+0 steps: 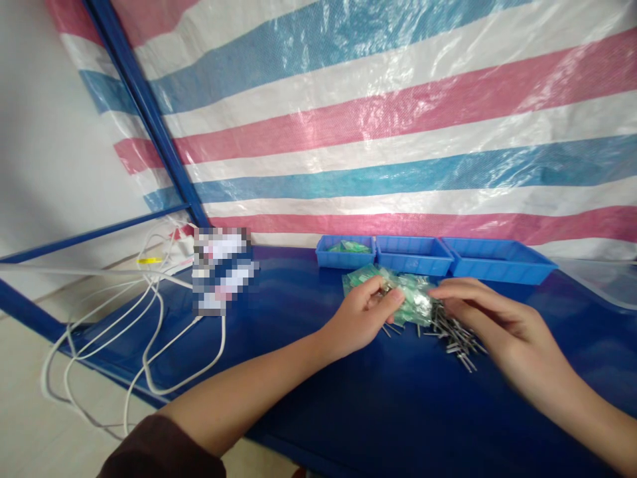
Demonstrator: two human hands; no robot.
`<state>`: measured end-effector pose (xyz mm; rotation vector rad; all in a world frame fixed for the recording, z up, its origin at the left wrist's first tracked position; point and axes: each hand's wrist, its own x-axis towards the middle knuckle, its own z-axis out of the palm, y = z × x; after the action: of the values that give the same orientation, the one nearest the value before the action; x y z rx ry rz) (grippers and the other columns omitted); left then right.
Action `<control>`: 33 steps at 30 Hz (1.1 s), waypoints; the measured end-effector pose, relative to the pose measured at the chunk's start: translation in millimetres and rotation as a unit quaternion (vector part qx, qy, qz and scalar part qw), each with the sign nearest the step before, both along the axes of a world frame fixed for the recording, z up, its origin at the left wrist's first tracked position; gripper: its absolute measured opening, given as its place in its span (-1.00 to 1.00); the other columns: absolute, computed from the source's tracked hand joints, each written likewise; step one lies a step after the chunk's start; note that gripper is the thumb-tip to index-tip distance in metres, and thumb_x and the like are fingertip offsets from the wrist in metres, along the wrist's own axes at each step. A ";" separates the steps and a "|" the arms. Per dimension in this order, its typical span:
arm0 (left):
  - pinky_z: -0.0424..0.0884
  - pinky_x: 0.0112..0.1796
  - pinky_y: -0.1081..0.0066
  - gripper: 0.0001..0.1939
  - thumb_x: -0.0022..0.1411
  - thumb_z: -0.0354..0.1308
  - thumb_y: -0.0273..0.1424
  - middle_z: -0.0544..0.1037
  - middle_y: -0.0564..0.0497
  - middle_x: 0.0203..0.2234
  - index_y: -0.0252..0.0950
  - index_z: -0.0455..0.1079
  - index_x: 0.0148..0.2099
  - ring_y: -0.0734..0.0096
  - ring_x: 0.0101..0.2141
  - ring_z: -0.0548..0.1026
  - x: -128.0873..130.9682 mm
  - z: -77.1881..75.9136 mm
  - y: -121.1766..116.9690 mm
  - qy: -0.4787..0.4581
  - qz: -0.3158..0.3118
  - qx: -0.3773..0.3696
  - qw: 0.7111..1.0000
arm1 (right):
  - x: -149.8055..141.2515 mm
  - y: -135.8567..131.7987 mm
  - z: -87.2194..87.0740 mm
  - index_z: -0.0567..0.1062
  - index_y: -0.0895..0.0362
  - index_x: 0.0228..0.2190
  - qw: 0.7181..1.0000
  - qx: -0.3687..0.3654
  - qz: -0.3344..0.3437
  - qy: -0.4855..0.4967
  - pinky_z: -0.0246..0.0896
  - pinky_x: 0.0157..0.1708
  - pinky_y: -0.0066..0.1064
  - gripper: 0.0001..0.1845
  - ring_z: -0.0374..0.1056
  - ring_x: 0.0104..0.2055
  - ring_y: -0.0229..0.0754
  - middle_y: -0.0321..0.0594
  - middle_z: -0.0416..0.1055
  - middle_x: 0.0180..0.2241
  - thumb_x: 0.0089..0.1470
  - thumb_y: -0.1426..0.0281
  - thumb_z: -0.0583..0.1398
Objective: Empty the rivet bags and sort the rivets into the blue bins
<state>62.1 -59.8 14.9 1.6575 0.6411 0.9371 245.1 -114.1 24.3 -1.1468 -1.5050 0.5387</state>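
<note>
My left hand rests on the blue table, its thumb and fingers pinched on a small clear green-tinted bag at the edge of a heap of such bags. My right hand hovers over a scatter of small metal pins, with its fingers curved down and touching them. It is slightly blurred, and whether it holds a pin is hidden. The two hands are close together, with the bag heap between them.
Three blue plastic bins stand in a row at the table's back edge; the left one holds green bags. White cables loop over the table's left side beside a blurred-out patch. A striped tarp hangs behind.
</note>
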 end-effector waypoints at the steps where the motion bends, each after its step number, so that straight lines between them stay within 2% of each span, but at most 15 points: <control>1: 0.20 -0.46 0.52 -0.65 0.24 0.04 -0.10 0.27 0.12 -0.56 -0.31 0.22 -0.33 0.58 -0.52 0.29 -1.1 0.2 0.7 0.001 0.015 0.016 1.000 | -1.1 -0.3 -0.1 0.56 -0.01 -0.30 0.998 -0.048 -0.006 0.044 0.19 -0.50 -0.45 -0.75 0.32 -0.44 -0.23 -0.23 0.45 -0.42 0.02 0.15 0.19; 4: 0.27 -0.40 0.49 -0.72 0.28 0.00 -0.17 0.30 0.10 -0.52 -0.31 0.26 -0.28 0.54 -0.48 0.32 -3.1 0.3 1.3 0.020 0.050 0.080 0.995 | -7.3 -0.7 -1.5 0.43 0.03 -0.23 0.968 -0.197 0.036 0.154 -0.07 -0.67 -0.48 -0.61 0.09 -0.69 -0.32 -0.34 0.34 -0.67 0.05 0.02 0.11; 7: 0.33 -0.31 0.47 -0.77 0.28 0.03 -0.23 0.39 0.02 -0.39 -0.31 0.35 -0.22 0.46 -0.34 0.39 -3.9 0.6 0.1 0.055 0.080 0.178 0.979 | -15.6 -2.0 -1.6 0.38 0.06 -0.33 0.921 -0.302 0.095 0.226 -0.23 -0.71 -0.49 -0.54 0.02 -0.76 -0.33 -0.30 0.33 -0.72 0.04 -0.06 0.03; 10: 0.36 -0.20 0.44 -0.81 0.27 0.06 -0.29 0.40 -0.04 -0.22 -0.27 0.42 -0.17 0.39 -0.19 0.40 -4.9 1.3 -1.3 0.081 0.071 0.273 0.956 | -21.1 -5.7 2.7 0.37 0.05 -0.35 0.890 -0.326 0.129 0.290 -0.20 -0.70 -0.52 -0.62 0.03 -0.72 -0.37 -0.33 0.35 -0.67 0.02 0.00 0.13; 13: 0.36 -0.13 0.40 -0.80 0.28 0.03 -0.37 0.37 -0.06 -0.14 -0.24 0.44 -0.11 0.40 -0.15 0.39 -5.6 1.4 -2.8 0.100 0.043 0.314 0.943 | -20.4 -9.1 7.7 0.36 0.05 -0.31 0.886 -0.317 0.125 0.314 -0.04 -0.63 -0.57 -0.61 0.14 -0.62 -0.38 -0.35 0.38 -0.59 -0.15 0.16 0.33; 16: 0.39 -0.15 0.39 -0.67 0.27 -0.03 -0.47 0.35 -0.08 -0.05 -0.20 0.35 0.05 0.39 -0.14 0.40 -3.9 0.6 -4.6 0.088 0.045 0.287 0.953 | -15.8 -9.0 8.6 0.34 0.04 -0.23 0.902 -0.296 0.101 0.296 0.04 -0.59 -0.57 -0.46 0.19 -0.57 -0.36 -0.33 0.40 -0.57 -0.26 0.19 0.39; 18: 0.40 -0.21 0.39 -0.61 0.26 -0.06 -0.46 0.36 -0.09 -0.03 -0.20 0.26 0.12 0.41 -0.19 0.41 -1.7 0.6 -5.5 0.069 0.065 0.217 0.972 | -13.5 -7.4 7.4 0.31 0.02 -0.21 0.917 -0.277 0.094 0.272 0.03 -0.59 -0.57 -0.42 0.18 -0.59 -0.35 -0.34 0.40 -0.58 -0.27 0.16 0.39; 20: 0.40 -0.29 0.41 -0.63 0.29 -0.06 -0.37 0.40 -0.09 -0.08 -0.23 0.23 0.13 0.47 -0.33 0.42 -0.1 1.4 -5.8 0.048 0.084 0.126 0.987 | -13.0 -5.8 6.1 0.28 0.00 -0.22 0.930 -0.258 0.096 0.243 0.06 -0.58 -0.56 -0.42 0.20 -0.57 -0.34 -0.36 0.40 -0.58 -0.27 0.15 0.38; 22: 0.36 -0.37 0.45 -0.67 0.31 -0.07 -0.24 0.45 -0.04 -0.24 -0.29 0.30 0.02 0.53 -0.44 0.39 0.2 3.0 -5.5 0.042 0.083 0.061 0.994 | -13.9 -4.9 5.2 0.26 -0.01 -0.23 0.940 -0.242 0.100 0.217 0.08 -0.57 -0.55 -0.43 0.22 -0.56 -0.32 -0.39 0.39 -0.57 -0.25 0.15 0.37; 24: 0.30 -0.42 0.48 -0.61 0.31 -0.10 -0.12 0.41 0.04 -0.47 -0.33 0.36 -0.25 0.54 -0.50 0.34 -0.7 4.6 -5.2 0.062 0.067 0.044 0.995 | -15.1 -4.6 4.4 0.22 -0.03 -0.24 0.947 -0.228 0.104 0.201 0.08 -0.58 -0.55 -0.44 0.23 -0.57 -0.32 -0.41 0.39 -0.57 -0.24 0.18 0.37; 26: 0.25 -0.44 0.49 -0.52 0.29 -0.11 -0.05 0.30 0.09 -0.61 -0.33 0.27 -0.46 0.54 -0.53 0.31 -1.6 5.1 -5.4 0.087 0.044 0.044 0.994 | -15.5 -4.7 3.2 0.19 -0.03 -0.24 0.953 -0.216 0.107 0.184 0.08 -0.59 -0.54 -0.44 0.23 -0.58 -0.31 -0.44 0.37 -0.59 -0.23 0.22 0.37; 28: 0.22 -0.47 0.50 -0.55 0.26 -0.05 -0.05 0.26 0.12 -0.64 -0.32 0.22 -0.48 0.55 -0.55 0.28 -1.5 4.2 -6.2 0.092 0.028 0.035 0.995 | -14.9 -4.7 0.8 0.18 -0.04 -0.24 0.960 -0.197 0.110 0.164 0.09 -0.59 -0.55 -0.45 0.22 -0.59 -0.31 -0.48 0.34 -0.62 -0.21 0.26 0.36; 33: 0.25 -0.48 0.53 -0.70 0.23 0.04 -0.17 0.33 0.11 -0.56 -0.32 0.26 -0.36 0.57 -0.55 0.34 1.9 1.1 -7.1 0.070 0.001 0.021 0.997 | -12.4 -1.9 -6.1 0.17 -0.06 -0.18 0.975 -0.149 0.105 0.128 0.10 -0.60 -0.52 -0.44 0.21 -0.58 -0.30 -0.49 0.30 -0.61 -0.16 0.26 0.35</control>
<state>64.0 -66.9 16.1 1.7716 0.7215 0.8450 232.7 -116.0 18.2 -1.1000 -1.3568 1.0466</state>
